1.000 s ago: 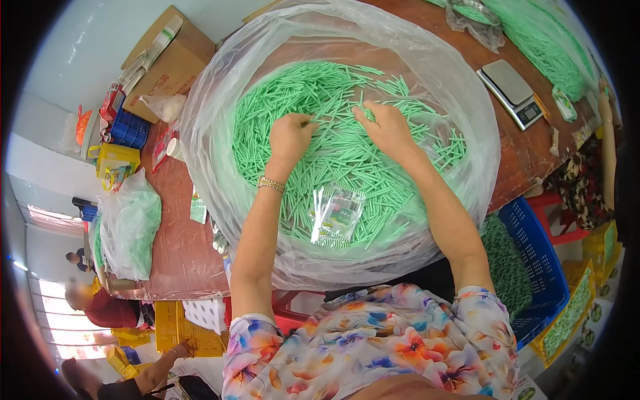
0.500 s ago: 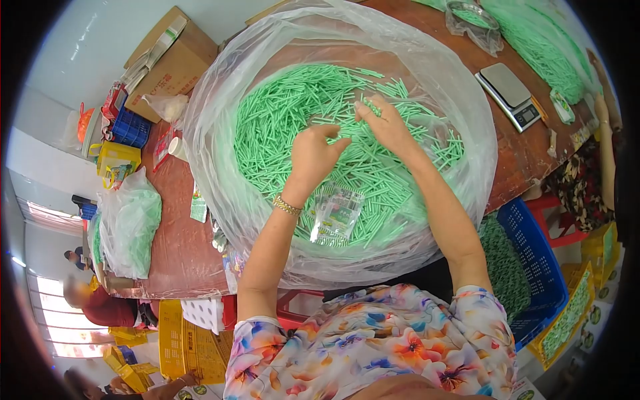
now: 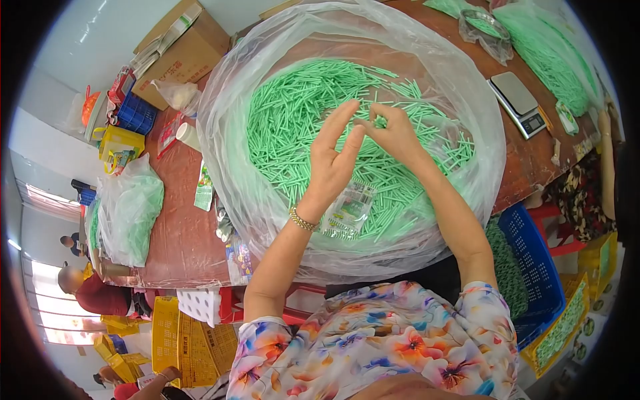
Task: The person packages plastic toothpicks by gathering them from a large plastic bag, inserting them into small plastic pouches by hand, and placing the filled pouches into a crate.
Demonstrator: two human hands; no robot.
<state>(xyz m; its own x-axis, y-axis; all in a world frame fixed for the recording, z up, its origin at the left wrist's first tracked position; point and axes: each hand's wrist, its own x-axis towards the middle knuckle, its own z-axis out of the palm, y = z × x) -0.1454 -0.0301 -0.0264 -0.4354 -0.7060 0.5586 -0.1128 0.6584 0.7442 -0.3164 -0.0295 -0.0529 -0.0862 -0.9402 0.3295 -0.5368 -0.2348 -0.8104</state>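
Observation:
A loose heap of thin green sticks (image 3: 300, 100) fills a large clear plastic bag (image 3: 223, 127) spread wide on the table. My left hand (image 3: 333, 153), with a gold bracelet at the wrist, is over the heap, its fingers stretched out and thumb apart, holding nothing. Close beside its fingertips, my right hand (image 3: 398, 135) is curled, and a bit of green shows between its thumb and fingers; how many sticks it holds is hidden. A small printed clear packet (image 3: 352, 210) lies on the sticks just below my left hand.
A digital scale (image 3: 517, 100) stands to the right on the red-brown table (image 3: 180, 227). A paper cup (image 3: 189, 136), a cardboard box (image 3: 183, 57) and a filled plastic bag (image 3: 137, 213) are on the left. A blue crate (image 3: 540, 267) stands low right. Other people are nearby.
My left hand has straightened its fingers and moved right, nearer my right hand. The right hand's fingers have curled in more. The whole view has shifted slightly.

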